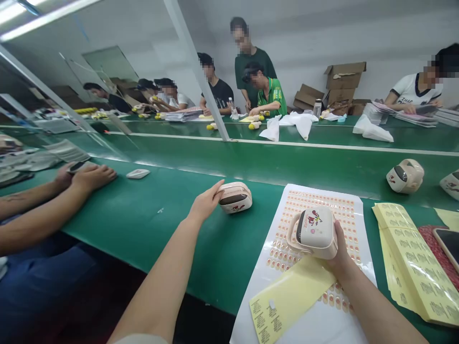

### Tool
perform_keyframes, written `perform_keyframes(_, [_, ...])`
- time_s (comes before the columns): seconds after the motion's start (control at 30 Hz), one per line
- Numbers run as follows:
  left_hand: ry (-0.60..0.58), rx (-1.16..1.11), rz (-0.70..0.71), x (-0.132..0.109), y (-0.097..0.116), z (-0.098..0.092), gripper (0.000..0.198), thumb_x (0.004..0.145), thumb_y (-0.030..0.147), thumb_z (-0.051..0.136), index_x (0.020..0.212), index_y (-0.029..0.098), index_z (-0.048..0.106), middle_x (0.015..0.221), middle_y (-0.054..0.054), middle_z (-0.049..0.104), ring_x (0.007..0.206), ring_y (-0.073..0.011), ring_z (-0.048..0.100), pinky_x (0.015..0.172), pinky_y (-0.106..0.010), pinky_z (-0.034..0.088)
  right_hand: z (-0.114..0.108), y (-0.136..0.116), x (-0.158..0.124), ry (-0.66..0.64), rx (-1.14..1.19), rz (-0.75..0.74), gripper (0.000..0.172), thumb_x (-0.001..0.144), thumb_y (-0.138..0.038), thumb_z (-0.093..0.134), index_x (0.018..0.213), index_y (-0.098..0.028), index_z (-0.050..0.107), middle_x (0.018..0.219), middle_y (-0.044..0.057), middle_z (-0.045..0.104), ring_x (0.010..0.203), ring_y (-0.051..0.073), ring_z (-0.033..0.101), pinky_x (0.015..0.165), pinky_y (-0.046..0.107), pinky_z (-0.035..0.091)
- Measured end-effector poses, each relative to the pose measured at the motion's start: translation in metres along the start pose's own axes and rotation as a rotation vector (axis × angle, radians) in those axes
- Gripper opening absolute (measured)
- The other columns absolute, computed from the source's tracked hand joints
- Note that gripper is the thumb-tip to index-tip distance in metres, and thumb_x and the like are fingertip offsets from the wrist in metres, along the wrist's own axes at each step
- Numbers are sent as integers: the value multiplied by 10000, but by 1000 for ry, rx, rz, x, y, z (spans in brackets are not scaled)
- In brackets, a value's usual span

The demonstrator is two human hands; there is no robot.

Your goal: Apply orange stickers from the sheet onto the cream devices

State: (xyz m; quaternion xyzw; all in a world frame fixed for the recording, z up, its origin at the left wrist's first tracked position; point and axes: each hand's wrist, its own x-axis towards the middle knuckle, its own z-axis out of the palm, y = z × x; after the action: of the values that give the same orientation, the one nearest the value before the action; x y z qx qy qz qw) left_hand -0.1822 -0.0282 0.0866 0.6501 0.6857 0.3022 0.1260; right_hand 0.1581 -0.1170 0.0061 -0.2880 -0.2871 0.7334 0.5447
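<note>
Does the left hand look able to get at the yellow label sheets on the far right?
Probably not easily. The left hand sits beside a beige device, and the right hand, gripping a second device over the white sticker sheet, lies between, so it would need a long stretch to the yellow label sheets.

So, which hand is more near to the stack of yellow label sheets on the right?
Right: the right hand is left of the yellow label sheets, holding a beige case; the left hand is much farther left, touching another beige case.

Right hand point(340, 253) partly hidden behind the beige case point(315, 229); phone point(447, 246) at three o'clock cut off by the edge; yellow label print point(412, 258) too small to read.
</note>
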Motion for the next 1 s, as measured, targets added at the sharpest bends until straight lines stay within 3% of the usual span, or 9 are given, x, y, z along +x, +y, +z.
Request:
perform_keyframes(0.07, [4, -23, 7, 0, 4, 0, 514, 765, 364, 394, 1210, 148, 536, 1152, -116, 547, 1092, -323, 480, 940, -385, 356, 1, 0, 0, 4, 46, 23, 668, 587, -770, 533, 964, -228, 639, 931, 96, 668, 848, 332, 623, 722, 501, 501])
perform_keyframes(0.13, [8, -56, -15, -2, 12, -1, 535, 739, 370, 408, 1196, 127, 546, 985, -134, 603, 1026, -347, 510, 928, -428, 355, 4, -2, -1, 23, 90, 38, 669, 568, -762, 563, 968, -231, 642, 968, 87, 664, 866, 331, 618, 726, 486, 501])
perform_keyframes(0.2, [-16, -125, -62, -7, 21, -4, 597, 712, 385, 433, 1239, 112, 501, 708, -97, 590, 839, -335, 571, 847, -455, 408, 6, -5, -3, 55, 120, 38, 659, 574, -739, 588, 986, -228, 641, 978, 78, 663, 879, 318, 614, 725, 451, 504])
perform_keyframes(0.27, [-83, -250, -114, -14, 32, -7, 690, 680, 423, 467, 1291, 106, 428, 593, -45, 536, 673, -283, 577, 725, -420, 472, 9, -8, -4, 94, 154, 21, 641, 573, -696, 637, 1002, -219, 639, 974, 71, 664, 887, 298, 609, 724, 402, 504])
perform_keyframes(0.43, [-291, -569, -184, -42, 66, -13, 864, 520, 655, 598, 1175, 97, 525, 768, -73, 578, 623, -195, 537, 515, -289, 474, 9, -14, -2, 180, 289, -12, 615, 552, -620, 703, 1018, -225, 630, 959, 57, 664, 848, 267, 604, 647, 345, 493])
perform_keyframes(0.57, [-363, -677, -189, -64, 92, -18, 852, 449, 690, 679, 1060, 102, 602, 712, -62, 569, 567, -152, 489, 440, -219, 397, 6, -14, 0, 218, 314, -11, 620, 555, -637, 684, 1007, -215, 630, 938, 73, 664, 836, 279, 601, 599, 342, 481])
perform_keyframes(0.77, [-492, -772, -166, -83, 111, -21, 738, 506, 585, 715, 1061, 109, 614, 624, -38, 553, 482, -123, 450, 395, -191, 334, 9, -13, -4, 193, 328, -5, 597, 614, -620, 656, 1063, -230, 602, 993, 51, 656, 906, 255, 591, 712, 350, 485])
perform_keyframes(1.0, [-535, -828, -141, -99, 115, -24, 720, 581, 556, 693, 1130, 105, 579, 669, -58, 568, 552, -153, 489, 444, -216, 400, 4, -9, -3, 103, 279, 34, 641, 600, -637, 660, 1078, -216, 585, 1055, 75, 635, 978, 295, 570, 784, 395, 468])
